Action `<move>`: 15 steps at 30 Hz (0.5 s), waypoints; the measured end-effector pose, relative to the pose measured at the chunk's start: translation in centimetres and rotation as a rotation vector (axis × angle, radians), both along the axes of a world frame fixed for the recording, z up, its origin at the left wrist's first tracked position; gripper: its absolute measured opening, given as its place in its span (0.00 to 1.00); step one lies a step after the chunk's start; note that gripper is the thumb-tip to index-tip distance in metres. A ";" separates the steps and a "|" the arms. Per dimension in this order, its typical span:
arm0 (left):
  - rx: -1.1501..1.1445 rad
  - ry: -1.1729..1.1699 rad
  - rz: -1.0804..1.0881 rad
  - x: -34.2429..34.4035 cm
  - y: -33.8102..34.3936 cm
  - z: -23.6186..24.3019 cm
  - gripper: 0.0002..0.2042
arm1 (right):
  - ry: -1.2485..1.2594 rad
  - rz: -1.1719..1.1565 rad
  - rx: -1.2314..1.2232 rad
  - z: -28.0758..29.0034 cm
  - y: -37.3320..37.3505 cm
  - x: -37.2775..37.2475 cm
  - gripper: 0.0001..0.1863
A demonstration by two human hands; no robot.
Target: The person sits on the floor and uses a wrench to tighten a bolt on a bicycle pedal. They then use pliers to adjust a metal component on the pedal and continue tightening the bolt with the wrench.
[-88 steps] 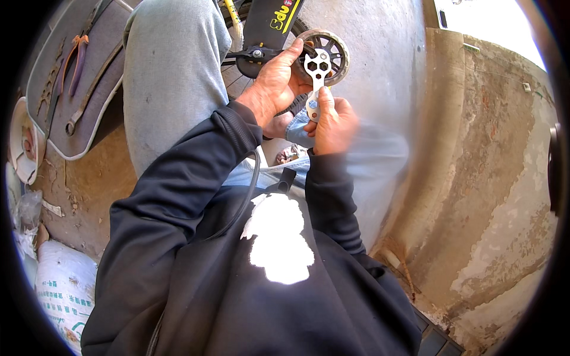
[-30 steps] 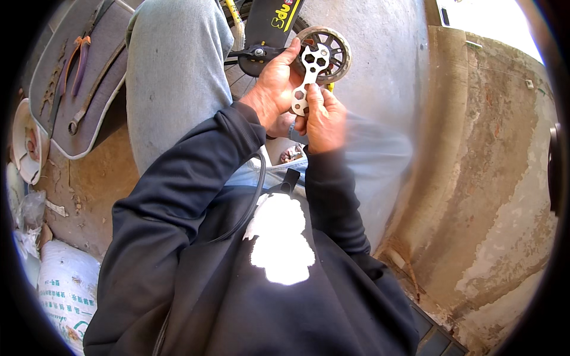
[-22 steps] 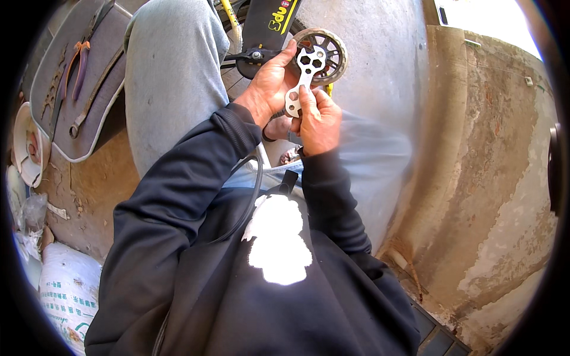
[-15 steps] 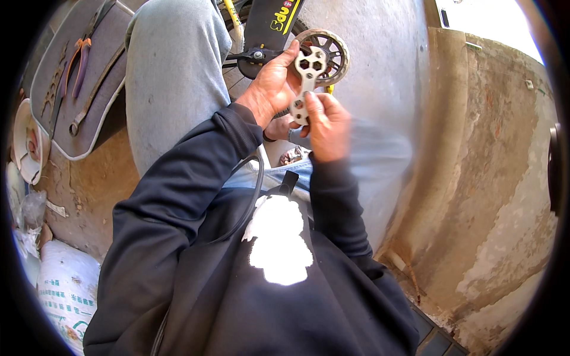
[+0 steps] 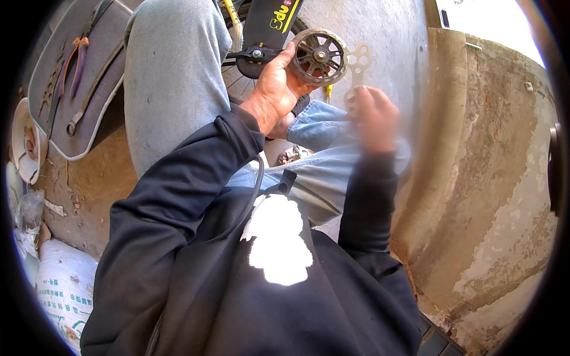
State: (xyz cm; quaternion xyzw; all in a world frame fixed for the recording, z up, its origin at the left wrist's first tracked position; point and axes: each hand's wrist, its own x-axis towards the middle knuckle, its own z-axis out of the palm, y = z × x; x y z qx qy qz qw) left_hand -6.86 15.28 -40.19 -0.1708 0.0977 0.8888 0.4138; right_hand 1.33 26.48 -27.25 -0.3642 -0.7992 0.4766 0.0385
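Note:
My left hand point(image 5: 276, 90) grips a small black-spoked wheel point(image 5: 320, 54) with a clear rim and a nut at its hub, beside a black board with yellow lettering point(image 5: 270, 26) and a bolted black bracket point(image 5: 248, 54). My right hand point(image 5: 376, 118), smeared by motion, holds a flat silver multi-hole spanner point(image 5: 358, 57) upright to the right of the wheel, apart from the hub. Part of a yellow frame point(image 5: 233, 21) and a spoked tyre show behind the board. A small yellow piece point(image 5: 329, 92) peeks out below the wheel.
At the left, a grey padded mat point(image 5: 104, 71) holds pliers point(image 5: 76, 77), a long spanner point(image 5: 95, 89) and other flat tools. A white bowl-like item point(image 5: 29, 142) and a white sack point(image 5: 64, 291) lie lower left. My jeans-clad legs point(image 5: 169, 83) frame the work; a stained wall point(image 5: 487, 178) rises at right.
My right hand has moved right with the spanner, off the front of the wheel, uncovering its hub and more of my jeans. My left hand stays on the wheel.

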 end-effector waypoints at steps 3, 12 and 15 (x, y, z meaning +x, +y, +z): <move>-0.034 -0.100 0.012 0.2 -0.3 0.0 0.24 | 0.031 0.001 0.004 0.1 0.9 -0.2 0.12; 0.128 -0.285 -0.009 1.2 -0.4 0.1 0.27 | 0.083 -0.015 -0.050 0.0 1.7 0.8 0.14; 0.204 -0.307 0.012 1.3 0.5 -0.9 0.23 | 0.087 -0.038 -0.054 0.4 1.2 1.0 0.14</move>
